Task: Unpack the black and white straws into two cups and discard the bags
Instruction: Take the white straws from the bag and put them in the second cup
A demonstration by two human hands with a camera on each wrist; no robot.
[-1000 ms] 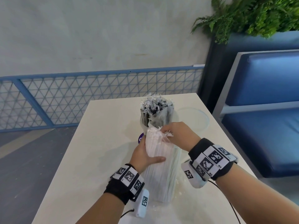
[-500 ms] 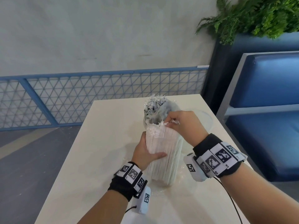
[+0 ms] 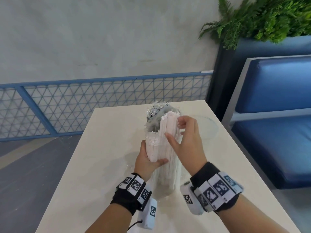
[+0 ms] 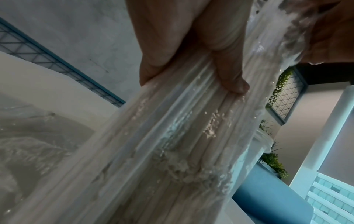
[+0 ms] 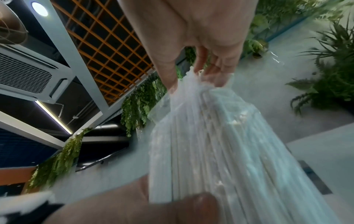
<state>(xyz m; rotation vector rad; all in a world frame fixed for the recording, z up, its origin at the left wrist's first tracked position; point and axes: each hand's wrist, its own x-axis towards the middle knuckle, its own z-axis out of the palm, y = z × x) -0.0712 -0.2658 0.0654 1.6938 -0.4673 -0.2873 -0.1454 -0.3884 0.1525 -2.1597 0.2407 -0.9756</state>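
Note:
A clear bag of white straws point(image 3: 159, 153) stands upright on the cream table point(image 3: 104, 165). My left hand point(image 3: 149, 158) grips its middle from the left, with the thumb across the front. My right hand point(image 3: 175, 129) holds a bunch of white straws point(image 3: 168, 121) raised above the others in the bag. The left wrist view shows my left hand point(image 4: 191, 75) pressed on the plastic over the straws point(image 4: 182, 128). In the right wrist view, my right hand point(image 5: 193, 81) pinches the straw tops point(image 5: 210, 144). Black straws point(image 3: 154, 112) in crinkled plastic stand just behind.
A clear plastic cup point(image 3: 210, 125) stands to the right of the straws, near the table's right edge. A blue bench point(image 3: 272, 132) runs along that side, with a planter point(image 3: 262, 17) above. A blue mesh railing point(image 3: 84, 105) lies beyond the table's far edge.
My right hand has lifted a bunch of white straws up past the rest. The bundle and both hands have shifted away from me; the left hand's hold is unchanged.

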